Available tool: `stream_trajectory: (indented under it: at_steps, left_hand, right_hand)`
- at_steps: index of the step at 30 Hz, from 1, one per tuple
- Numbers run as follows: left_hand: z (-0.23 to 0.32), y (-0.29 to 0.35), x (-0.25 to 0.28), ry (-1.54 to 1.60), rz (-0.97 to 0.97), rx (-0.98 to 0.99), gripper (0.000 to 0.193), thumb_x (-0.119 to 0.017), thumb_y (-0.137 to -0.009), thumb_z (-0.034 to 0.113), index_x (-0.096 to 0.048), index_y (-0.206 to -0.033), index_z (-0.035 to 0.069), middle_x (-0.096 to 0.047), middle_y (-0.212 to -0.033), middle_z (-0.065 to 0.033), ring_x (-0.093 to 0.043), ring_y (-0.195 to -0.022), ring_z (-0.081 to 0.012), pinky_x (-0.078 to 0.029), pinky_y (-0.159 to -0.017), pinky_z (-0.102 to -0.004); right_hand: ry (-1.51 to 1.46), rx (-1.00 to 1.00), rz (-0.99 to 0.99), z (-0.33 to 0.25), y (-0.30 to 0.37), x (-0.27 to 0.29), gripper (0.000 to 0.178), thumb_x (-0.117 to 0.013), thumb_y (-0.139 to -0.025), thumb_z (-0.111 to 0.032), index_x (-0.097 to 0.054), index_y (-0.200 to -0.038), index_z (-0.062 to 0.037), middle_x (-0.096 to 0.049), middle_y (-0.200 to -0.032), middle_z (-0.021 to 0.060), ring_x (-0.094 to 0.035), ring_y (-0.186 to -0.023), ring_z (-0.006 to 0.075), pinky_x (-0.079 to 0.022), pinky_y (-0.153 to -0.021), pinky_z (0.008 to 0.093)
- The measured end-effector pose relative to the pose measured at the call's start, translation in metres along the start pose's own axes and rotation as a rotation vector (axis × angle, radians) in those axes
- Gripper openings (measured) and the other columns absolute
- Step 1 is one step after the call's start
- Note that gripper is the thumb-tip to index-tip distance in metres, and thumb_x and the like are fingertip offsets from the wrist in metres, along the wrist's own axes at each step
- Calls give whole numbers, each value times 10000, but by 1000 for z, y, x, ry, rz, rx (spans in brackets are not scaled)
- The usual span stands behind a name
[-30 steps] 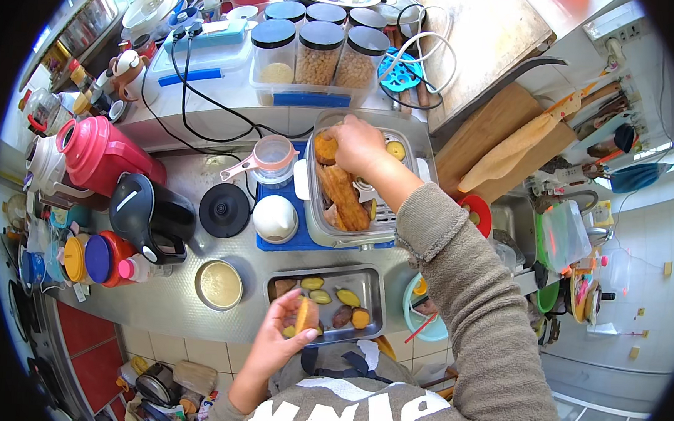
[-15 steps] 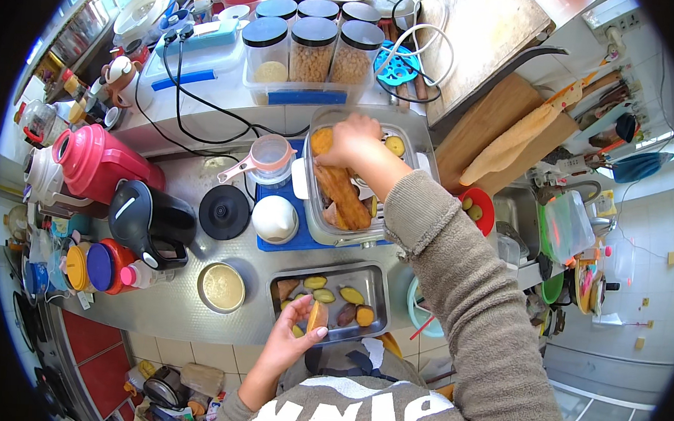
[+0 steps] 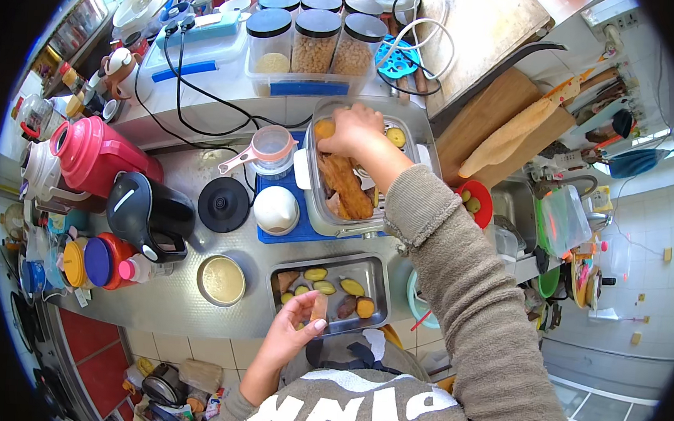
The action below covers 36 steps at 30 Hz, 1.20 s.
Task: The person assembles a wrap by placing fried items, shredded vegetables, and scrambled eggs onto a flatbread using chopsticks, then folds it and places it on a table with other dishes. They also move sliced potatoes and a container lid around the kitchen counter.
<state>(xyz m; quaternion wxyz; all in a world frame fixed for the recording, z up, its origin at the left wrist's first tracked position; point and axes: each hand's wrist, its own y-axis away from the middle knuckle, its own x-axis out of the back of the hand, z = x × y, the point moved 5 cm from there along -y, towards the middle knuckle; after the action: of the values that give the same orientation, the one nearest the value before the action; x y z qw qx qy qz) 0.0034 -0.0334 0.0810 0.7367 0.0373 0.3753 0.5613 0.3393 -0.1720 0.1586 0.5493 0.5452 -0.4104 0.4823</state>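
Observation:
Over the metal tray [image 3: 383, 279], my left hand [image 3: 289, 339] pinches a cut piece of sweet potato [image 3: 319, 308] between thumb and fingers. Several yellow-green and orange pieces lie in that tray, with a brownish-purple one [image 3: 346, 307] among them. My right hand [image 3: 356, 131] reaches into a clear-walled steamer [image 3: 322, 219], fingers curled downward; what they hold, if anything, is hidden. Beside its thumb is a round orange slice [image 3: 324, 128]. Long orange-brown slabs [image 3: 346, 188] lie below the hand, and a round yellow slice [image 3: 395, 137] sits to its right.
Left of the steamer stand a pink-handled strainer [image 3: 272, 143], a white rounded item [image 3: 277, 211] and a black lid [image 3: 224, 203]. A round metal tin [image 3: 221, 281] is nearer. Further left are a black kettle [image 3: 148, 214] and pink flask [image 3: 105, 158]. Lidded jars [image 3: 315, 43] stand behind.
The piece in my left hand has turned, showing its paler, pinkish side instead of its orange face. My right hand stays inside the steamer, shifting only slightly.

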Motion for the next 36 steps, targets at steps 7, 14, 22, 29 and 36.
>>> stream_trajectory:
  at_steps: [7, 14, 22, 29, 36]
  left_hand:
    - [-1, -1, 4, 122, -5, 21, 732, -775, -836, 301, -416, -1413, 29, -573, -1176, -47, -557, -1005, -124, -474, -848, -276]
    - [-6, -1, 8, 84, -15, 44, 750, -781, -826, 319, -390, -1401, 37, -596, -1018, -43, -563, -849, -120, -468, -784, -270]
    - [-13, 0, 10, 143, -12, 49, 752, -797, -819, 349, -382, -1364, 39, -599, -1041, -67, -575, -870, -137, -486, -786, -291]
    - [-23, -3, 11, 146, -72, -11, 717, -696, -868, 539, -446, -1312, 34, -604, -1143, -84, -580, -993, -158, -472, -877, -319]
    - [-28, 2, 14, 200, -107, 52, 807, -570, -861, 708, -482, -1299, 36, -593, -1210, -99, -557, -1100, -189, -430, -962, -345]
  right_hand:
    - [-198, 230, 376, 9, 19, 13, 269, -775, -723, -307, -682, -901, -128, -616, -1011, 102, -571, -1025, 297, -428, -901, 421]
    - [-65, 408, 373, -6, 19, -3, 332, -813, -709, -331, -684, -921, -111, -655, -997, 68, -570, -1021, 279, -412, -904, 411]
    - [110, 174, 298, -18, 7, -10, 567, -813, -688, -442, -624, -1024, -26, -669, -1003, 99, -583, -1037, 270, -403, -909, 380]
    - [-140, 203, 314, 0, -1, -10, 429, -759, -698, -353, -635, -974, -51, -689, -944, 134, -630, -958, 340, -462, -881, 441]
    - [-309, 105, 432, 11, 4, 1, 263, -703, -717, -311, -690, -846, -82, -695, -949, 148, -631, -960, 343, -483, -863, 442]
